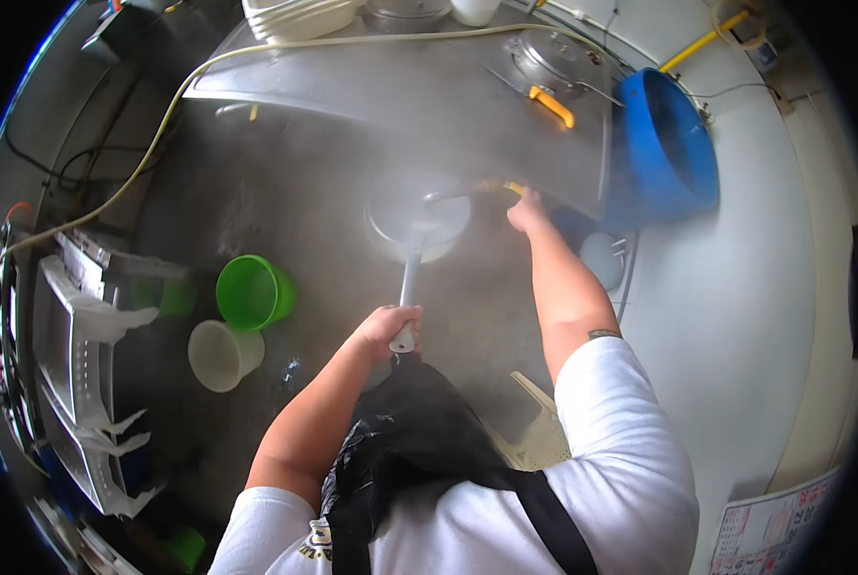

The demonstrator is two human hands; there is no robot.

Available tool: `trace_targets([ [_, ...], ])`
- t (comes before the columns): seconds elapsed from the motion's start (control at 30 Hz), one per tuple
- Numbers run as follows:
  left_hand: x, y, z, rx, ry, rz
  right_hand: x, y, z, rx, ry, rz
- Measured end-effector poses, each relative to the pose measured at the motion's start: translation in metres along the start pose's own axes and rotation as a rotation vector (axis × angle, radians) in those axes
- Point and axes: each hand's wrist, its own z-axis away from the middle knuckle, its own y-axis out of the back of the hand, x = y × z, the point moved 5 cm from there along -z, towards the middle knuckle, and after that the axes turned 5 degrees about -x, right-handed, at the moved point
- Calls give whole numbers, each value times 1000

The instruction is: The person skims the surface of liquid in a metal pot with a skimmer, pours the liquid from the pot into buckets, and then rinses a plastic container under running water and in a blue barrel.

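Note:
My left hand (388, 329) is closed round the light-coloured handle of a long-handled pan (388, 233), held out in front of me. Steam blurs the pan's round bowl and whatever is inside it. On the right, my right hand (526, 210) is wrapped round the yellow grip of a long tool (481, 185). The tool's metal end reaches over the pan's bowl; haze hides its exact kind and whether it touches the pan.
A metal worktop (400, 81) spans the back, with a lidded pot (550, 59) and a yellow-handled utensil (551, 105) on it. A blue barrel (683, 144) stands at right. Left are a green bucket (256, 292), a white bucket (226, 356) and a hose (175, 105).

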Motion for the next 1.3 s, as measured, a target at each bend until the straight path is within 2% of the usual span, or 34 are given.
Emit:
trace_targets([
  [0.03,-3,3,1,15,0,12,-7,-5,2,-13,14,-1],
  [0.1,-4,3,0,-23,-34,-26,-4,-17,30,-405,-146,-516],
  [0.17,0,2,4,-12,-66,-43,25,-29,65,-212,-170,-562],
  [0.2,-7,3,10,3,-70,-57,37,-38,96,-217,-251,-590],
  [0.23,-12,5,12,-1,-81,-47,94,-107,90,170,35,-151],
  [0.27,-13,14,10,16,-83,-64,91,-104,137,79,-37,-223],
  [0.3,-17,23,10,35,-82,-82,98,-119,178,-118,-23,-176],
  [0.37,-29,52,19,47,-84,-80,124,-163,262,-605,53,-207],
  [0.4,-39,68,30,60,-70,-77,121,-159,313,-845,-70,-207],
  [0.43,-47,82,51,90,-64,-91,141,-187,345,-898,140,-11],
  [0.47,-60,102,68,83,-62,-123,132,-173,384,-1033,129,152],
  [0.5,-78,124,87,77,-58,-153,147,-192,408,-1006,346,241],
  [0.57,-117,163,145,126,-55,-237,129,-178,447,-1027,368,354],
  [0.6,-141,183,180,136,-65,-246,119,-179,461,-1026,371,362],
  [0.67,-196,226,253,173,-84,-237,85,-172,472,-700,320,52],
  [0.77,-297,284,369,297,-59,-208,-13,-153,489,-450,464,-161],
  [0.87,-405,312,479,407,-16,-32,-140,-122,536,-398,664,-294],
  [0.97,-512,321,559,525,-17,156,-238,-132,580,-552,877,-308],
  [1.03,-585,323,581,593,-52,314,-288,-137,614,-630,962,-253],
  [1.1,-647,316,585,579,-174,649,-323,-152,637,-689,1040,-159],
  [1.13,-661,307,585,584,-197,805,-335,-165,643,-703,1068,-42],
  [1.17,-673,300,585,676,-211,896,-345,-177,645,-710,1093,78],
  [1.3,-762,319,518,765,-274,1233,-356,-243,628,-813,1116,479],
])
